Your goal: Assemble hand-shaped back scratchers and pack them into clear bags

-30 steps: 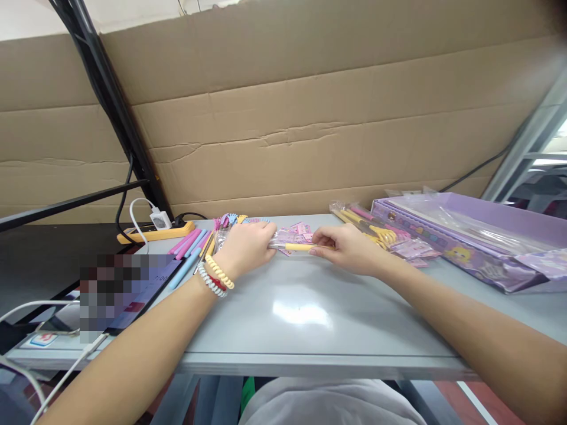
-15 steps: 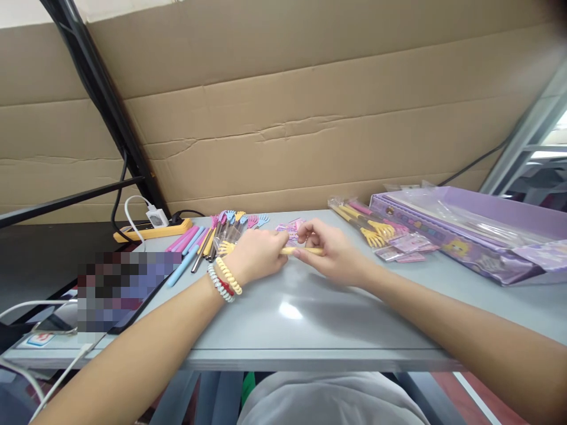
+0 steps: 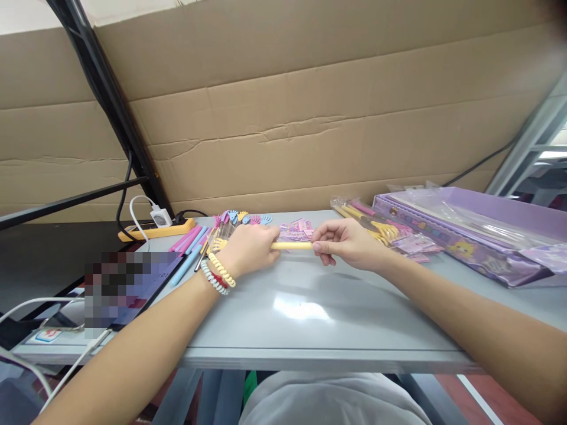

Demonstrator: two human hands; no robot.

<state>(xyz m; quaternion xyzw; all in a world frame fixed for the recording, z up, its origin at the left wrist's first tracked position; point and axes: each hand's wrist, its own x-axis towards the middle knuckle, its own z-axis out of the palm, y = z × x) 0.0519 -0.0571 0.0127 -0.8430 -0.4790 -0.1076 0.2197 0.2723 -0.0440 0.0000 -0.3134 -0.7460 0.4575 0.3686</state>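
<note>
Both hands hold a yellow back scratcher [image 3: 293,245] level above the table. My left hand [image 3: 251,243] is wrapped round it, and a yellow hand-shaped head shows just left of my fist. With thumb and fingertips, my right hand [image 3: 341,242] pinches the far right end of the handle. Behind my left hand lie several hand-shaped scratcher heads [image 3: 243,218] in pink, blue and yellow, with metal rods. Loose pink and blue handle tubes [image 3: 188,264] lie to their left. Small pink printed cards [image 3: 297,230] sit behind the held handle.
On the right, bagged yellow scratchers [image 3: 384,230] lie beside a purple printed box [image 3: 469,248] with clear bags in it. A tablet [image 3: 146,283], partly pixelated, rests at left near a yellow power strip [image 3: 177,229] and white cables. Cardboard [image 3: 310,118] stands behind the table.
My right hand has moved right to the handle's end, and more of the yellow handle shows between my hands. My left hand has shifted slightly left and up.
</note>
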